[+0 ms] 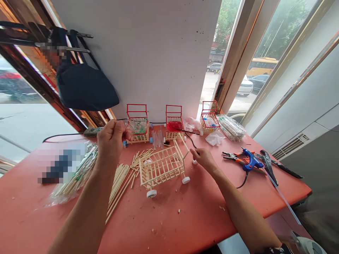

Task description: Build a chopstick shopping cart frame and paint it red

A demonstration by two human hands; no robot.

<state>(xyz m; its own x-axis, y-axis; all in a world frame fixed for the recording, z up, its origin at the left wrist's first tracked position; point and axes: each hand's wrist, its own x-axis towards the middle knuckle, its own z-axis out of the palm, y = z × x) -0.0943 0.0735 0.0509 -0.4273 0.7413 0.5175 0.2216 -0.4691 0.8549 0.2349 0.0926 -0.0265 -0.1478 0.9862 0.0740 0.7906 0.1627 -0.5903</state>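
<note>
A small cart made of wooden sticks (161, 164) with white wheels (152, 193) stands in the middle of the red table. To its left, my left hand (111, 137) is raised with the fingers closed; whatever they hold, if anything, is hidden. At the cart's right, by its handle sticks, my right hand (203, 158) is pinched shut just above another white wheel (194, 162). What its fingertips grip is too small to make out. A thin black cord (191, 138) runs down towards these fingertips. Loose wooden sticks (120, 183) lie between my left forearm and the cart.
Three red-handled carts (137, 135) line the wall, the middle one holding a red basin (174, 126). At right lie pliers (234, 157), a blue glue gun (251, 159) and black-handled tools (267, 164). Bagged sticks (76, 173) lie left; a dark bag (86, 86) hangs above.
</note>
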